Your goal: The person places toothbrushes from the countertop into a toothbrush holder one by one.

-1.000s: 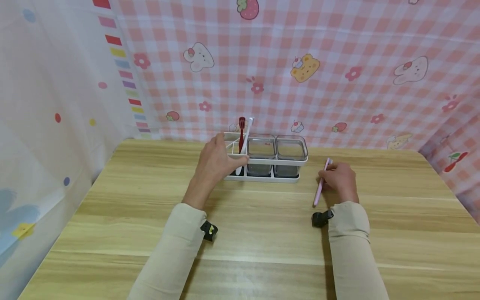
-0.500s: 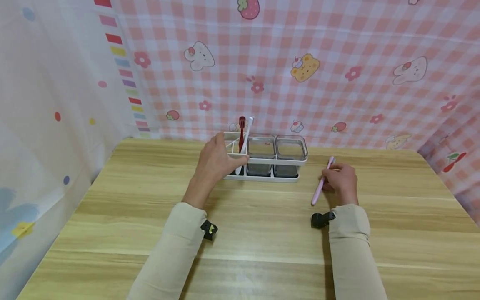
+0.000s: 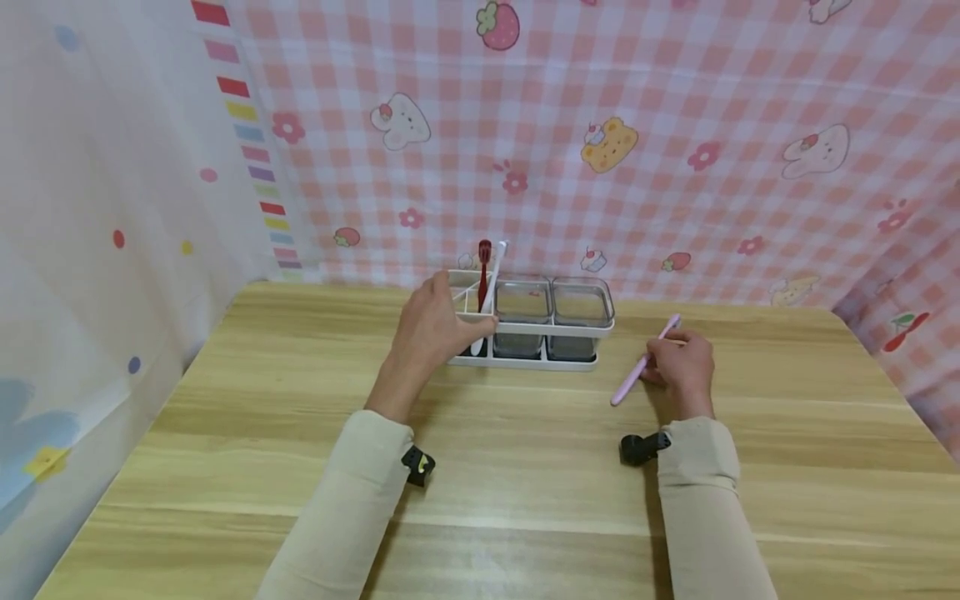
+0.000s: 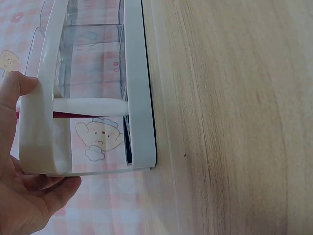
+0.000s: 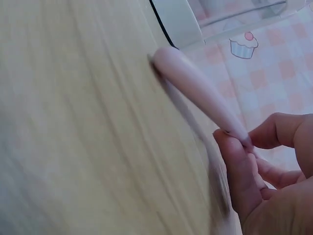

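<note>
My left hand (image 3: 429, 332) grips the left end of a white toothbrush holder (image 3: 525, 363), its thumb on the front of the upper rim and its other fingers around the far side. In that end's divided section stand a red toothbrush (image 3: 483, 275) and a white toothbrush (image 3: 496, 275), both leaning. Right of the holder, my right hand (image 3: 684, 367) pinches a pink toothbrush (image 3: 632, 383) between thumb and fingers. Its bristle end points away to the back right. In the right wrist view the handle end of the pink toothbrush (image 5: 195, 88) is close above the table; contact is unclear.
Two clear square cups (image 3: 522, 302) sit side by side in the holder's middle and right sections. The holder stands on a wooden table (image 3: 525, 467) near its back edge. Behind hangs a pink checked cloth (image 3: 465, 125), with a white cloth (image 3: 90, 292) at the left.
The pink toothbrush has turned in my right hand: its handle end has swung left and its bristle end right. My left hand stays on the holder.
</note>
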A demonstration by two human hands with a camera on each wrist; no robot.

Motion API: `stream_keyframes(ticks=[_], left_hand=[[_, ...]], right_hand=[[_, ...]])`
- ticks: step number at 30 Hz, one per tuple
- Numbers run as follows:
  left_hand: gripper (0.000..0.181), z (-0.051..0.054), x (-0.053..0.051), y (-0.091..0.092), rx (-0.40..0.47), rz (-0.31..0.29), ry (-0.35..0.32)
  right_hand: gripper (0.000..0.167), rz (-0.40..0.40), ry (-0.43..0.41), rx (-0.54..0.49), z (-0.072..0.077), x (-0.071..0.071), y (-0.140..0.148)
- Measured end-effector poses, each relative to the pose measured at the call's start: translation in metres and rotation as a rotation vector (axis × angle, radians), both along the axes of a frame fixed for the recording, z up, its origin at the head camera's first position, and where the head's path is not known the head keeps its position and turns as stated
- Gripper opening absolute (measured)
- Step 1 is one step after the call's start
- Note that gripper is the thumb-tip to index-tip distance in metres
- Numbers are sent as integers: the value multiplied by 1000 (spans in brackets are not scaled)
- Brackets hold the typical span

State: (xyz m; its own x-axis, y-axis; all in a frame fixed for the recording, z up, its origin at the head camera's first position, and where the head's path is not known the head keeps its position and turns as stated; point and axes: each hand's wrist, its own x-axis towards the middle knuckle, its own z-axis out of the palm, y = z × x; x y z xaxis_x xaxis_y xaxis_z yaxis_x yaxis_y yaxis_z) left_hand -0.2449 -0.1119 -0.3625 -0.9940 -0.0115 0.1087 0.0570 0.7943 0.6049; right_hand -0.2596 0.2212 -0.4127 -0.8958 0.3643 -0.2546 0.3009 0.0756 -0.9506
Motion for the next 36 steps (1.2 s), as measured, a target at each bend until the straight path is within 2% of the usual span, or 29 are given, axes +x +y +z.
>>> stream_keyframes(ticks=[6,16,25,29,36], left_hand=[[95,-1,1,2,-4,-3,2],[94,-3,2,3,-1,-9,12],[96,-3,1,2,3,-10,10],[97,-2,1,1,-3,-9,14],[94,-1,0,-1,-8,-4,17]], right_hand=[[51,-68,16,-11,2,0,-2],[44,-123,129,-57,15,2,-3],[36,-166,244,-112,38,5,-9],[35,-166,313,-146,49,4,-13],[37,-178,387,-159,66,5,-21]])
